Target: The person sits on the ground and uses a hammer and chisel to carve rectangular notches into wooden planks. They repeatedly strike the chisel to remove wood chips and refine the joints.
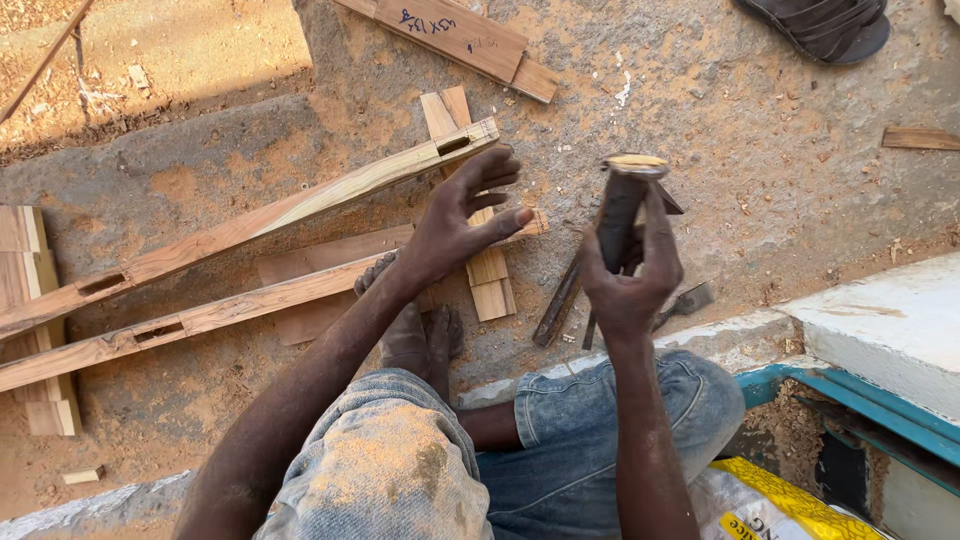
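While sawdust-coated jeans (400, 470) fill the foreground at 6 o'clock, a seated person's right hand (628, 270) is clamped around a dark-handled chisel (620, 215), held upright with its battered butt end uppermost. At 9 o'clock from it, the left hand (455, 225) hovers with fingers spread, holding nothing, above short wooden offcuts (490, 285). Bare feet (415, 335) rest on the ground beneath. Beyond, toward 10 o'clock, two long mortised wooden rails (250, 225) lie across the dusty concrete (760, 160). A sandal (825, 25) sits at 1 o'clock.
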